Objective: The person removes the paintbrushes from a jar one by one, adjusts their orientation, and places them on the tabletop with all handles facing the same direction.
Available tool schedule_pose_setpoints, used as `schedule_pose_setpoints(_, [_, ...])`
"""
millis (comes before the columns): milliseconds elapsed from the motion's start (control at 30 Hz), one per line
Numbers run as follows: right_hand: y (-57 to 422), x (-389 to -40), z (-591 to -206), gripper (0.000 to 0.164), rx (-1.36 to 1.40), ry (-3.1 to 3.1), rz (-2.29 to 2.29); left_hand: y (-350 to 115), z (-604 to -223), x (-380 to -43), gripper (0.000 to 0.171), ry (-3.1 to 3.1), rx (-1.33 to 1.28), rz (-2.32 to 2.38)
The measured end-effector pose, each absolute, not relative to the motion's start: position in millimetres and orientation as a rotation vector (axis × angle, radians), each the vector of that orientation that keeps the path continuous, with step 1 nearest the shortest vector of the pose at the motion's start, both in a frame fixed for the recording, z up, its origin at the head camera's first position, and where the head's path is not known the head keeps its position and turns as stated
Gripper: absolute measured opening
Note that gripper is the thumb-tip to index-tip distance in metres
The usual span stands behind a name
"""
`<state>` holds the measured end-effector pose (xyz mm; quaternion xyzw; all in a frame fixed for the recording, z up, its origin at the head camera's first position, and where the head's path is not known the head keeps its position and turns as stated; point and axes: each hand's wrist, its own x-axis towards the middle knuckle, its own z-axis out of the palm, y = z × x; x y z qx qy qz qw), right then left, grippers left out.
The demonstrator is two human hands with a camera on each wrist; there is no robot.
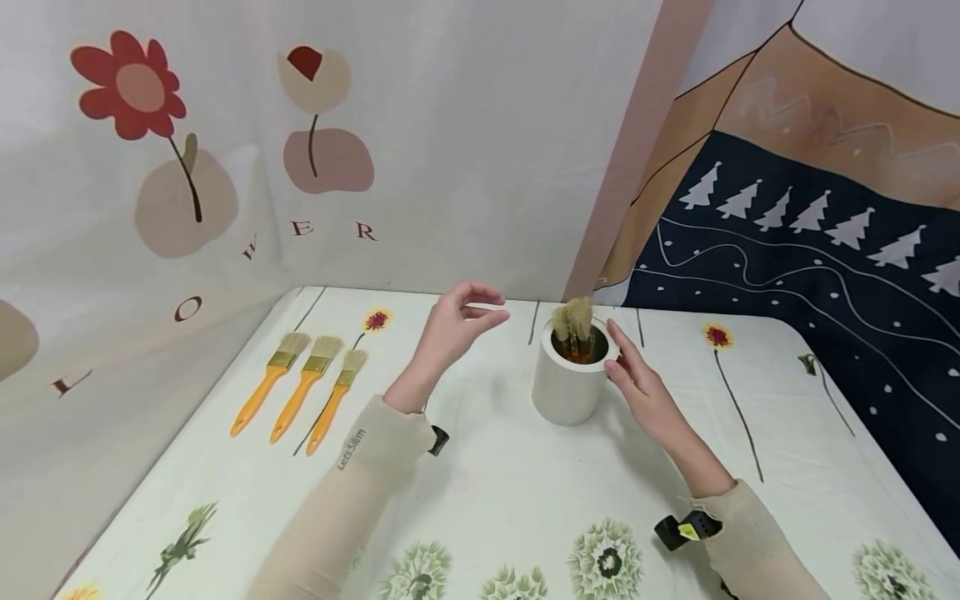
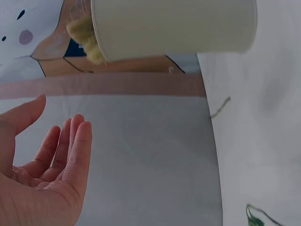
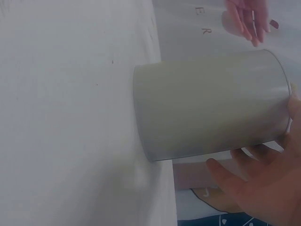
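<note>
A white cylindrical container [image 1: 564, 390] stands upright on the table. Brushes [image 1: 574, 321] are inside it, bristle ends up; their handles are mostly hidden. My right hand [image 1: 643, 392] touches the right side of the rim, its fingers loosely extended; the right wrist view shows the container [image 3: 211, 106] beside that hand [image 3: 268, 174]. To the left of the container, my left hand [image 1: 459, 325] is raised above the table, holding nothing. In the left wrist view the left hand's [image 2: 51, 169] fingers and thumb are apart, with the container [image 2: 174, 28] beyond.
Three flat paintbrushes [image 1: 306, 387] with orange handles lie in a row at the table's left. The table [image 1: 480, 500] has a white flower-print cover. A printed curtain [image 1: 465, 150] hangs behind, and a dark cloth with trees [image 1: 787, 250] hangs at the right.
</note>
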<state>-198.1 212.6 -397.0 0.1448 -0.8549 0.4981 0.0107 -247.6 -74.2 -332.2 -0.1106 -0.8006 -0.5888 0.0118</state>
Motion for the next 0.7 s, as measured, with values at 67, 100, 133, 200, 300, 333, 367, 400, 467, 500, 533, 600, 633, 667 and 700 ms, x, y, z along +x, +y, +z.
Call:
schedule_pose_setpoints(67, [213, -198, -397, 0.060, 0.452, -2.666, 1.553, -65, -331, -246, 0.032, -2.486, -0.373, -1.849])
schedule_pose_setpoints(100, [213, -198, -397, 0.060, 0.451, -2.666, 1.552, -61, -331, -245, 0.032, -2.479, -0.389, -1.858])
schedule_pose_setpoints(133, [213, -198, -397, 0.060, 0.452, -2.666, 1.550, -57, -331, -244, 0.031, -2.473, -0.405, -1.869])
schedule_pose_setpoints(200, [213, -198, -397, 0.060, 0.454, -2.662, 1.550, -48, -332, -243, 0.030, -2.464, -0.437, -1.883])
schedule_pose_setpoints(300, [213, -197, -398, 0.060, 0.449, -2.666, 1.553, -36, -333, -240, 0.030, -2.457, -0.485, -1.890])
schedule_pose_setpoints(333, [212, -197, -398, 0.060, 0.448, -2.667, 1.555, -32, -334, -239, 0.031, -2.457, -0.500, -1.885])
schedule_pose_setpoints(367, [212, -197, -398, 0.060, 0.447, -2.668, 1.557, -28, -335, -237, 0.031, -2.457, -0.512, -1.877])
schedule_pose_setpoints(400, [212, -197, -398, 0.060, 0.444, -2.671, 1.556, -25, -335, -236, 0.031, -2.454, -0.527, -1.871])
schedule_pose_setpoints(467, [212, -197, -397, 0.060, 0.444, -2.674, 1.553, -17, -336, -234, 0.031, -2.452, -0.551, -1.851])
schedule_pose_setpoints(500, [212, -196, -397, 0.060, 0.443, -2.675, 1.549, -14, -336, -233, 0.031, -2.456, -0.556, -1.842])
schedule_pose_setpoints(533, [212, -197, -397, 0.060, 0.442, -2.677, 1.546, -10, -336, -232, 0.031, -2.461, -0.559, -1.833])
schedule_pose_setpoints(600, [212, -197, -397, 0.060, 0.440, -2.681, 1.537, -3, -336, -230, 0.033, -2.477, -0.549, -1.822])
schedule_pose_setpoints(633, [213, -197, -397, 0.060, 0.440, -2.683, 1.535, 0, -335, -229, 0.034, -2.490, -0.537, -1.812])
schedule_pose_setpoints(667, [213, -197, -397, 0.060, 0.444, -2.684, 1.538, 4, -335, -229, 0.035, -2.503, -0.524, -1.808])
schedule_pose_setpoints(700, [213, -197, -397, 0.060, 0.448, -2.685, 1.540, 7, -334, -228, 0.037, -2.519, -0.510, -1.804])
